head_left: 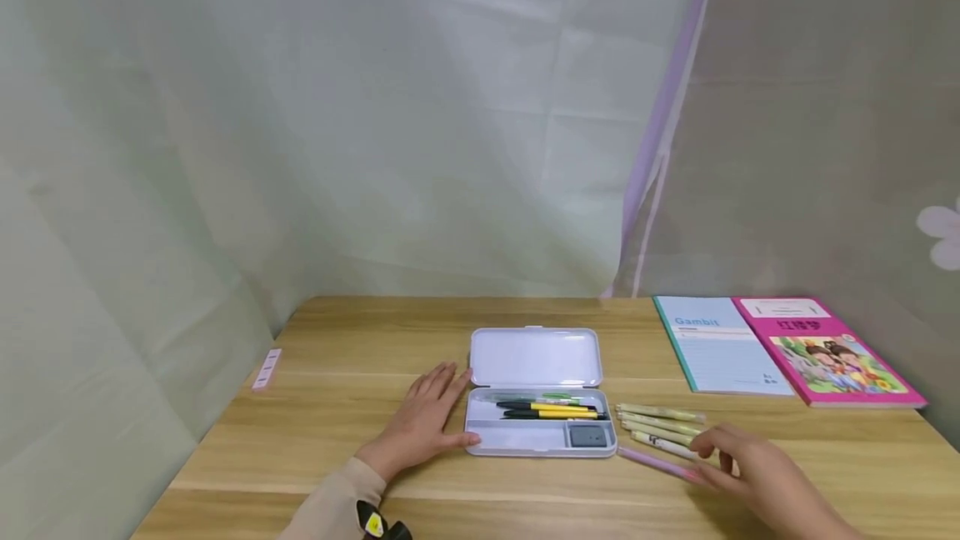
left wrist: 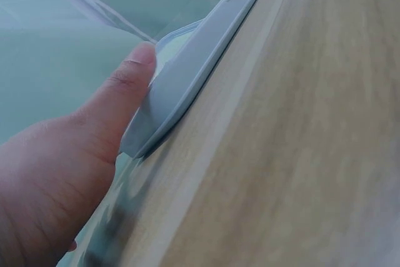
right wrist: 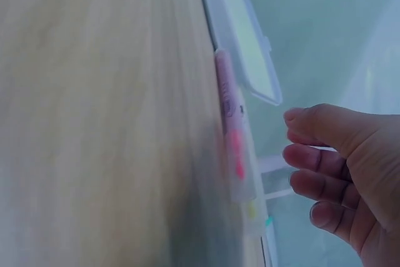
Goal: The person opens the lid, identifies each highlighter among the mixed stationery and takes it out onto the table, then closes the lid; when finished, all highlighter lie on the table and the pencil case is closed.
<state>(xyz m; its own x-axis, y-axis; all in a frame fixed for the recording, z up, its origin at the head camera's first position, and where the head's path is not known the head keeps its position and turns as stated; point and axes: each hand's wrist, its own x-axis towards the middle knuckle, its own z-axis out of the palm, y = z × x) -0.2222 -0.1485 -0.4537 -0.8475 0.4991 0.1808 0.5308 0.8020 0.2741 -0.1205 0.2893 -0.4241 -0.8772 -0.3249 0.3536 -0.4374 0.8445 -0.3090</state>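
A white pencil case (head_left: 517,438) lies on the table with its lid raised. My left hand (head_left: 422,423) rests at its left side, fingers extended and thumb touching the near left corner; the left wrist view shows that thumb (left wrist: 128,82) against the case wall. Inside the case are yellow-and-black pens (head_left: 555,413), a green-tipped clear pen and a dark grey block (head_left: 587,436). To its right lie a pink highlighter (head_left: 654,462) and several pale yellow highlighters (head_left: 663,423). Over their right ends hovers my right hand (head_left: 761,473), fingers loosely bent, holding nothing in the right wrist view.
At the back right, a blue notebook (head_left: 723,348) lies beside a pink book (head_left: 832,357) with a cartoon cover. A small pink-and-white strip (head_left: 267,369) is at the table's left edge. Pale curtains (head_left: 450,107) hang behind the wooden table (head_left: 315,407).
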